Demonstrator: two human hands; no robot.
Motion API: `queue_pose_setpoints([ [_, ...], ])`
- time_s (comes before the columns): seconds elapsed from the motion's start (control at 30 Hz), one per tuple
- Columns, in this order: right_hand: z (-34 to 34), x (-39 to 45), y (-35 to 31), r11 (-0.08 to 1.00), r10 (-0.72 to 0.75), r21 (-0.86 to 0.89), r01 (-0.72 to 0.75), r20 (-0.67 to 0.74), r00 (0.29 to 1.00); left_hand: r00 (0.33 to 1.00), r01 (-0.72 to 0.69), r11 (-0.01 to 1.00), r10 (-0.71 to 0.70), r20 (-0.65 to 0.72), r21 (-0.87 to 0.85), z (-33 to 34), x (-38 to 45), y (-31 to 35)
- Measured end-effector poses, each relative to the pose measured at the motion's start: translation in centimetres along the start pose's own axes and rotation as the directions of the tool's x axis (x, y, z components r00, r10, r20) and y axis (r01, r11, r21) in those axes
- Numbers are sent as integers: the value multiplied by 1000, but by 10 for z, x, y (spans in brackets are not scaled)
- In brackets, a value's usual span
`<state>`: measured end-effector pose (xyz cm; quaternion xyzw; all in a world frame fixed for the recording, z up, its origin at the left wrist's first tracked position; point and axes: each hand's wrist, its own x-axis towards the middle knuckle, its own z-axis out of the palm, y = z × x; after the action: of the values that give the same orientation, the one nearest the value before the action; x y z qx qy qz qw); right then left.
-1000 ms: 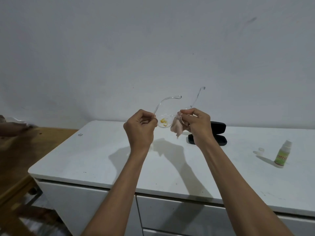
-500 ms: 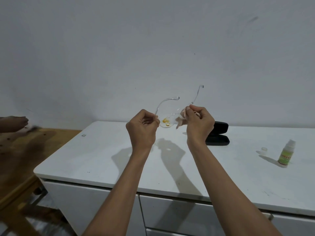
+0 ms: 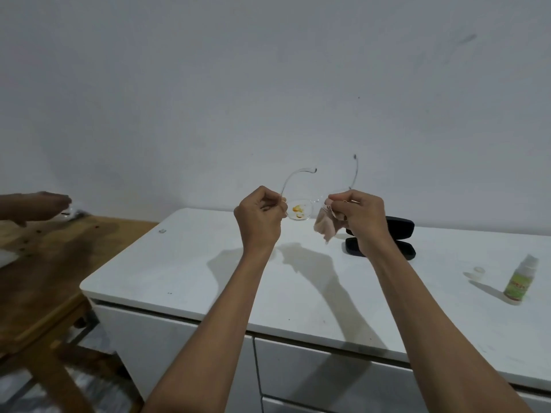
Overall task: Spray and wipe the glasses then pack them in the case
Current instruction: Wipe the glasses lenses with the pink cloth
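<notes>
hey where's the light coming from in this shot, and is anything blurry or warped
Head view: shadows of the arms fall away across the white cabinet top, so the light seems to come from the camera side; another person's hand at far left is motion-blurred; the cabinet top's edges bow from the wide lens; the glasses stay reasonably sharp.

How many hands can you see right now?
3: the left hand and the right hand hold the glasses above the white cabinet; another person's hand is over the wooden table, far left.

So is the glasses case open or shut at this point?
Open. The black case lies on the white cabinet top with its two halves spread apart behind the right hand; no glasses inside.
</notes>
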<state>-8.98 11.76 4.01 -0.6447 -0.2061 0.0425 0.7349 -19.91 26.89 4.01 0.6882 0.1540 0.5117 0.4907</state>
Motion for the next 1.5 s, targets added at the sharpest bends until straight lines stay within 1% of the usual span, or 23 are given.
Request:
queue_pose_setpoints([
  [0.07,-4,-4,0,999,-32,4,32,-9,999,1000,0,1000,0,2,8,0,0,1],
  [0.17,4,-12,4,991,-87,93,98,-116,989,1000,-5,1000,6,-25,22,5,-2,5],
  [0.3,24,-26,14,953,-45,271,132,-307,951,997,-28,998,32,-64,55,11,-5,6],
  [0.33,28,-29,16,941,-23,311,132,-329,944,997,-30,997,34,-70,64,12,-5,5],
  [0.37,32,-32,17,924,4,364,121,-325,946,996,-30,997,36,-79,72,12,-6,5],
  [0.47,47,-40,20,857,98,514,36,-232,968,992,-16,996,27,-125,89,9,-6,1],
  [0.57,63,-47,22,823,166,564,-63,-132,977,991,-1,996,13,-132,94,7,-6,-3],
  [0.63,74,-49,20,840,168,536,-79,-118,979,992,-16,995,28,-121,98,8,-8,-2],
  [0.67,80,-50,20,854,165,516,-74,-133,977,992,-27,995,39,-117,99,9,-10,-2],
  [0.77,94,-48,19,868,172,494,-41,-223,959,992,-62,993,72,-107,95,13,-15,-1],
  [0.87,102,-41,18,883,172,469,18,-360,917,991,-88,993,95,-93,77,17,-21,-1],
  [0.9,103,-39,17,891,159,453,37,-386,909,990,-98,992,105,-95,74,18,-23,0],
  [0.97,102,-35,16,902,126,428,61,-394,911,987,-115,991,122,-105,71,19,-24,2],
  [1.0,101,-33,16,907,111,417,60,-374,921,986,-119,991,126,-108,68,19,-24,2],
  [1.07,96,-29,17,930,83,367,31,-290,953,986,-120,991,126,-109,61,17,-22,2],
  [1.17,82,-23,16,976,60,215,-37,-102,993,990,-89,994,96,-106,62,11,-17,-3],
  [1.23,70,-22,13,991,67,115,-71,40,997,992,-58,996,65,-107,73,5,-13,-9],
  [1.3,61,-24,10,995,78,54,-85,114,990,993,-32,995,42,-106,95,0,-12,-15],
  [1.33,59,-26,11,996,76,44,-81,100,992,994,-27,995,37,-99,101,-1,-12,-17],
  [1.37,59,-28,12,998,62,26,-63,44,997,995,-29,994,38,-91,102,-1,-12,-18],
  [1.43,64,-33,16,1000,-1,-20,-1,-135,991,995,-47,994,55,-85,97,2,-15,-16],
  [1.5,75,-40,16,998,-62,12,68,-272,960,992,-75,993,83,-90,88,8,-19,-13],
])
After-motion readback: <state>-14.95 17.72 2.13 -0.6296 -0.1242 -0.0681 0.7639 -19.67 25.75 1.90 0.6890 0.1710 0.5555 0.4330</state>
